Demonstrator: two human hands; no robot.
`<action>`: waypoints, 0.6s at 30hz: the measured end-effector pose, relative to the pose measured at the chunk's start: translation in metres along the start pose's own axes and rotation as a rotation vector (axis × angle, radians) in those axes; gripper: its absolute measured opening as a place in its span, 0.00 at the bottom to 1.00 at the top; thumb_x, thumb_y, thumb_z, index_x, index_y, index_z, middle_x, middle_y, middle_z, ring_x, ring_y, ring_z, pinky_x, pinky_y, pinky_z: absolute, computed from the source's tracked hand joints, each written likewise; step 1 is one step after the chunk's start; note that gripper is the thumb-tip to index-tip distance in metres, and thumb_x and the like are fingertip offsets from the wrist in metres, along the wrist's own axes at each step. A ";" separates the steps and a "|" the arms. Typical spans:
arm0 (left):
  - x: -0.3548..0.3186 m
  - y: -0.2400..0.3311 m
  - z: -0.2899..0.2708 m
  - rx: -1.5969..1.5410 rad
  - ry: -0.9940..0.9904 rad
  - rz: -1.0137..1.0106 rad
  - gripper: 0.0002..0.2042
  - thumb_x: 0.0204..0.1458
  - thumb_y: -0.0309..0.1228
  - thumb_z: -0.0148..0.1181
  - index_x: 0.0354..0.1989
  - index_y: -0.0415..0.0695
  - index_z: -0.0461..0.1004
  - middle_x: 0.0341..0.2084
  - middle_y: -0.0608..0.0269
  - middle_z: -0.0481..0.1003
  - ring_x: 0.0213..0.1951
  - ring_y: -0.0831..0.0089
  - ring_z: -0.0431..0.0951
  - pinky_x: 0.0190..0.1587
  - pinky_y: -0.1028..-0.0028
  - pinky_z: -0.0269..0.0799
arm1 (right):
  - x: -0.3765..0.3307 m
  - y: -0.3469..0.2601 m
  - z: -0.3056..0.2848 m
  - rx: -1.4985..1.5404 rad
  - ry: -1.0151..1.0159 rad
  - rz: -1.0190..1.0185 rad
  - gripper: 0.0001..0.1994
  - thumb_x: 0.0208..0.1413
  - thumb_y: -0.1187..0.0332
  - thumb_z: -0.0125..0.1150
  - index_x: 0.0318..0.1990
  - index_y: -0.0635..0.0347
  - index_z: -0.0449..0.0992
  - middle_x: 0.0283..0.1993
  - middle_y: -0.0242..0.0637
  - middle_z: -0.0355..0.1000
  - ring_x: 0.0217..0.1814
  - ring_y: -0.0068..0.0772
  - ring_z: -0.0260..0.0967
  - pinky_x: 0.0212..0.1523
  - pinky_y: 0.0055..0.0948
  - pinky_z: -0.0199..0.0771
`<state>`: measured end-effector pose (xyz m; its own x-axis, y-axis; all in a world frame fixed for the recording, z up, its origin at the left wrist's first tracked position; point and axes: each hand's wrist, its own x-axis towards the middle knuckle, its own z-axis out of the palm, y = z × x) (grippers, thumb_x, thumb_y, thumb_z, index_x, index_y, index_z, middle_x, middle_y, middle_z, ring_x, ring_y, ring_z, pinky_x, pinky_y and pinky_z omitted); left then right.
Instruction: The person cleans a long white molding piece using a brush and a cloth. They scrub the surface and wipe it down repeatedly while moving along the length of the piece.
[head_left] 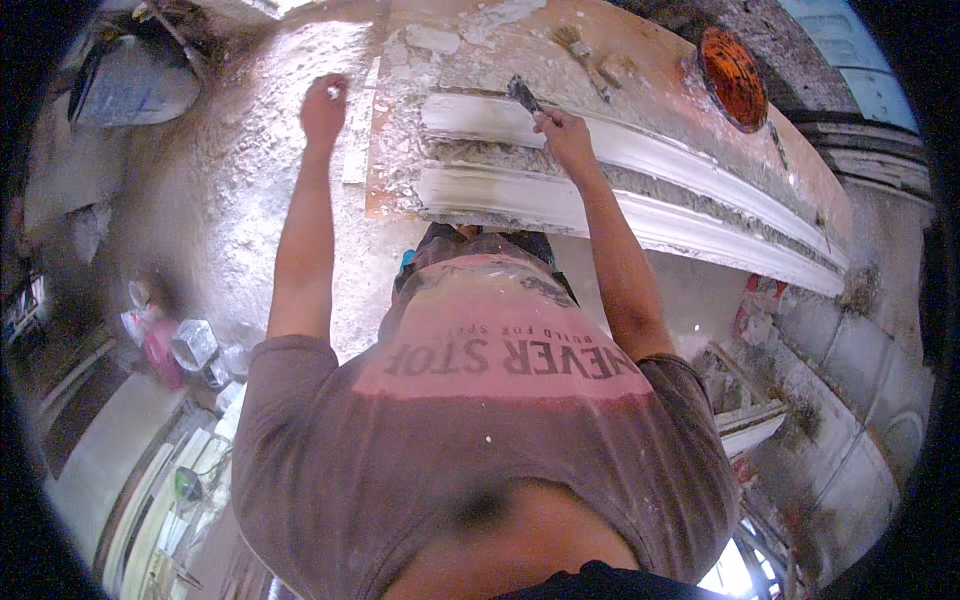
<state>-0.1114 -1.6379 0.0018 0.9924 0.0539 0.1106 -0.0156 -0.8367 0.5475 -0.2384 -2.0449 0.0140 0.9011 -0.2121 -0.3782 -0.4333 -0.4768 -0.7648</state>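
My right hand [568, 140] is closed around the handle of a putty knife [522, 94]. Its dark blade points away to the left, over the far edge of a long white moulding [470, 115]. A second white moulding [480, 195] lies parallel and nearer to me on the table, with a rough grey strip between the two. Out to the left, away from the tabletop, my left hand [325, 110] is held up with its fingers curled together. A small whitish spot shows at the fingertips, too small to name.
The orange-brown tabletop [650, 55] carries white crumbs and flakes, thickest at its left end. A brush [580, 52] lies beyond the mouldings, and an orange-lined bowl [735, 80] stands farther right. Clear plastic containers [195, 345] and long white strips [150, 500] are at the lower left.
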 end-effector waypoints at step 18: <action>-0.023 0.046 0.058 0.241 -0.267 0.482 0.10 0.53 0.42 0.63 0.44 0.64 0.77 0.61 0.63 0.62 0.64 0.51 0.57 0.62 0.50 0.55 | 0.003 -0.044 0.056 0.029 -0.223 -0.109 0.21 0.57 0.57 0.56 0.52 0.62 0.75 0.37 0.45 0.79 0.28 0.40 0.76 0.36 0.38 0.78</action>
<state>-0.1274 -1.7096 -0.0239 0.8770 -0.4753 0.0707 -0.4747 -0.8342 0.2807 -0.2175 -1.9765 0.0175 0.9175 0.0346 -0.3963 -0.3371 -0.4612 -0.8208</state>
